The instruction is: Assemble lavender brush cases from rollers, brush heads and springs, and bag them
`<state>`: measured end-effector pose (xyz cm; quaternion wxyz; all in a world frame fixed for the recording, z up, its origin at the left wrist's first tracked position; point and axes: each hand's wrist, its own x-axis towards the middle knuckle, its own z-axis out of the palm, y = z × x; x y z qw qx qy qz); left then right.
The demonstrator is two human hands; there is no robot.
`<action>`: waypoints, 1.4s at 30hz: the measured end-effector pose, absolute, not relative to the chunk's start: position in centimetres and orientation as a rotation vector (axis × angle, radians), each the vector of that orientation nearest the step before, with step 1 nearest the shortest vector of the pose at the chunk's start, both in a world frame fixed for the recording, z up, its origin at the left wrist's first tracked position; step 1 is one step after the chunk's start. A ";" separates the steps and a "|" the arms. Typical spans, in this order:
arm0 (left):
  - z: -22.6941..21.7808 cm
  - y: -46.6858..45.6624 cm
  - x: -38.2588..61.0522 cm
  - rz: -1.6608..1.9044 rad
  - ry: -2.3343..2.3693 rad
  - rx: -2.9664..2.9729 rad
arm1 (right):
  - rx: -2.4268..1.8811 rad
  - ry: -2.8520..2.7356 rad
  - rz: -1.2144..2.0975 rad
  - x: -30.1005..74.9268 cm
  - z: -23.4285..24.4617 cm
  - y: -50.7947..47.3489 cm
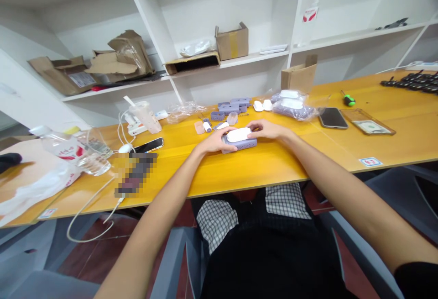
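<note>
A lavender plastic case [247, 144] with small holes along its side lies on the table in front of me, a rounded white cover [238, 134] on its top. My left hand [219, 140] is closed around the case's left end, thumb along the near side. At the right end, my right hand [265, 130] grips the cover and the edge of the case with bent fingers. Whether the cover is fully seated cannot be made out. Just beyond the hands lie more lavender parts [234, 106], small white pieces [207, 127] and a translucent pinkish piece [232, 118].
Bagged lavender-and-white items [292, 106] and two white caps [263, 105] lie at the back. To the right are a phone [333, 118], a clear phone case [372, 128] and a green screwdriver [349, 100]. A drink cup [146, 116], cables and bottles [70, 148] stand left.
</note>
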<state>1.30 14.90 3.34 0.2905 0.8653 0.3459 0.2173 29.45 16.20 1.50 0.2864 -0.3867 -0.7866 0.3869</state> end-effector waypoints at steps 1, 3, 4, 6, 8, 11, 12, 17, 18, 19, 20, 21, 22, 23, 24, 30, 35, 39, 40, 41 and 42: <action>3.4 15.0 1.2 0.580 0.906 2.306 | -1.010 -2.084 1.075 29.5 1.6 16.2; 3.3 15.2 1.0 0.596 0.872 2.280 | -0.982 -2.051 1.144 29.6 1.7 16.1; 3.2 15.4 1.0 0.615 0.861 2.256 | -0.975 -2.039 1.171 29.6 1.8 16.1; 2.9 15.7 0.9 0.657 0.868 2.185 | -0.967 -2.025 1.212 29.5 1.8 16.1; 2.4 16.2 0.8 0.700 0.925 2.094 | -0.957 -2.017 1.233 29.5 1.6 16.2; 1.7 16.6 0.2 0.762 1.070 2.033 | -0.938 -1.991 1.244 29.5 1.1 15.9; 1.6 16.6 -0.1 0.777 1.117 2.060 | -0.937 -1.983 1.236 29.5 0.9 15.7; 1.5 13.4 -2.7 0.670 1.239 2.415 | -0.993 -2.025 1.000 30.4 0.5 13.4; 1.4 12.3 -3.2 0.617 1.262 2.481 | -1.021 -2.041 0.935 30.7 0.5 12.9; 1.3 11.3 -3.6 0.556 1.290 2.538 | -1.068 -2.046 0.874 31.0 0.4 12.5; 1.1 10.3 -3.9 0.503 1.317 2.578 | -1.133 -2.036 0.817 31.3 0.3 12.0; 0.9 9.5 -4.1 0.453 1.349 2.603 | -1.200 -2.026 0.772 31.6 0.1 11.6; 0.7 8.8 -4.1 0.414 1.376 2.622 | -1.255 -2.032 0.728 31.8 -0.2 11.2; 0.6 8.3 -4.1 0.389 1.399 2.633 | -1.298 -2.055 0.674 32.1 -0.6 10.7; 0.5 7.9 -4.0 0.368 1.425 2.633 | -1.338 -2.092 0.601 32.3 -1.1 10.2; 1.1 7.5 -3.2 0.261 1.577 2.559 | -1.655 -2.245 0.114 32.6 -3.1 7.2; 1.5 7.3 -3.1 0.129 1.583 2.559 | -1.715 -2.263 0.099 32.3 -2.5 6.5; 1.5 7.4 -3.1 0.072 1.580 2.576 | -1.738 -2.280 0.128 32.2 -2.0 6.4; 1.5 7.4 -3.0 0.056 1.591 2.575 | -1.749 -2.292 0.126 32.2 -1.9 6.3; 1.5 7.4 -3.0 0.040 1.602 2.574 | -1.763 -2.305 0.121 32.2 -1.8 6.3; 1.5 7.4 -3.0 0.025 1.612 2.572 | -1.774 -2.318 0.113 32.1 -1.8 6.2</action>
